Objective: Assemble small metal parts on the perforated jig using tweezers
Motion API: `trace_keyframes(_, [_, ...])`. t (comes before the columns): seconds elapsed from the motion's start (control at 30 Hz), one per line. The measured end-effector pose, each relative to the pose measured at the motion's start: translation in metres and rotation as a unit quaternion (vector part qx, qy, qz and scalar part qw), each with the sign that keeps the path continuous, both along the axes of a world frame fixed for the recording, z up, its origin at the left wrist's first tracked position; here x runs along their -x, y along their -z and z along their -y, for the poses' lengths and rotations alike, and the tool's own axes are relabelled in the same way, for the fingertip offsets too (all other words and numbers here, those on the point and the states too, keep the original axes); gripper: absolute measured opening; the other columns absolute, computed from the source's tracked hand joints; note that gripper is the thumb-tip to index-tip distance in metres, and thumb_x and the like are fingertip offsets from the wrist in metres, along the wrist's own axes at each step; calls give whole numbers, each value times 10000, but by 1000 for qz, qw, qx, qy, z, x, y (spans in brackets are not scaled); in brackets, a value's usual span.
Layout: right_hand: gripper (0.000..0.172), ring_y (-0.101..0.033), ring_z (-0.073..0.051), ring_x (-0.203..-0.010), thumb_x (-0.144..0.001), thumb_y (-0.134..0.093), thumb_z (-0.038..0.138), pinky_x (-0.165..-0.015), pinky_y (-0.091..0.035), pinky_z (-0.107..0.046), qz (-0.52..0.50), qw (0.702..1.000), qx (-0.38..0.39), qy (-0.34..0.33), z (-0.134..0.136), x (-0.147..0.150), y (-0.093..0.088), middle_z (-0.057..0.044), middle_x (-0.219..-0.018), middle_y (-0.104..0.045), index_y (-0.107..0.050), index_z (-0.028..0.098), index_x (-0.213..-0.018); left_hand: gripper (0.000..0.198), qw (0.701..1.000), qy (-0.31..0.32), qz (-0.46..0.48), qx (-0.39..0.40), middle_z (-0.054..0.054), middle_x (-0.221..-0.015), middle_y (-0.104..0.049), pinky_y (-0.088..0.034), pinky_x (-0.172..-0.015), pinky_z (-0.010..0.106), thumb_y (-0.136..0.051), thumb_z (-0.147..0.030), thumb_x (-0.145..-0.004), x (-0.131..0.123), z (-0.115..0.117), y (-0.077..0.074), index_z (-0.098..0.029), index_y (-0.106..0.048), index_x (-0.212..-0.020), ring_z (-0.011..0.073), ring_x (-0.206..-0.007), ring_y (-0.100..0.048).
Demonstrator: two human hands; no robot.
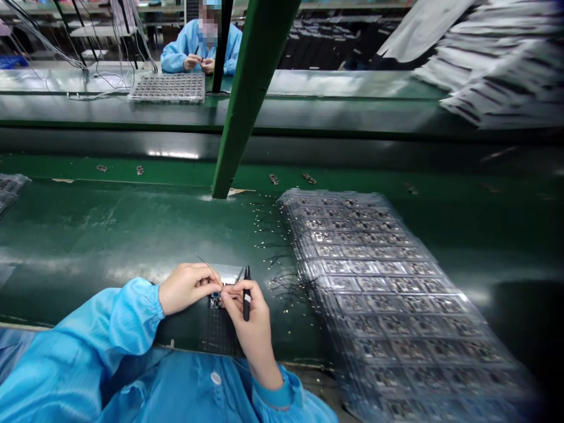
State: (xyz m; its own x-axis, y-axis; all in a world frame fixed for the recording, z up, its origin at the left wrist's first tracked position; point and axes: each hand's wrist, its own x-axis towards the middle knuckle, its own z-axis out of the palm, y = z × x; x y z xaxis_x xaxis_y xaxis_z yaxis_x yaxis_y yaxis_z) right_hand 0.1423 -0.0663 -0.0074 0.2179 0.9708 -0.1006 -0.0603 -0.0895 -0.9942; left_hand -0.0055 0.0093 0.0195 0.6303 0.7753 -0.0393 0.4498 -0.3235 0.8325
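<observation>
The person's left hand (187, 286) and right hand (247, 314) are meeting low in the view, at the near edge of the green bench (110, 235). Between their fingertips a small board (215, 302) is lying on a dark mat (219, 336), and both hands are touching it. The left hand's thumb and fingers are pressing together on a thin wire (204, 265), which is slanting up and away from the fingertips toward the left. The right hand is curling closed around a black tool (246, 294), which is standing nearly upright between thumb and forefinger with its tip pointing away from the person; its kind is too small to tell. Blue sleeves are covering both forearms. Just to the right of the hands, loose wire bits (275, 261) are lying scattered on the bench, and beside them a tall stack of clear trays (388, 294) full of boards is filling the right side. A green post (251, 88) is rising at a slant from the bench beyond the hands. Across the far bench a co-worker (194, 44) in blue is sitting with both hands together, behind a flat tray (170, 87). At the upper right a blurred pile of pale sheets (497, 64) is lying.
</observation>
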Motion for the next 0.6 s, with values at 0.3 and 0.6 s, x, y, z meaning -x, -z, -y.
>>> trace_keyframes(0.3, [178,-668,-160,-697,-775,-645,259,-643,-549,-265,35,999,-4,24,4,4,1,-12,-769,-668,-482,219,-835,148,999,-14,-33,12,-6,-669,-618,-404,-541,176,-595,-274,-814,-3,3,1,-149,-637,-748,89,-564,-543])
trace_keyframes(0.6, [361,-616,-131,-550,-927,-417,460,-555,-541,-273,-42,992,3,118,16,-15,1,-7,-683,-648,-544,175,-1109,177,989,-82,25,123,-2,-672,-612,-425,-570,196,-549,-288,-817,5,-12,-2,-134,-612,-757,98,-596,-539])
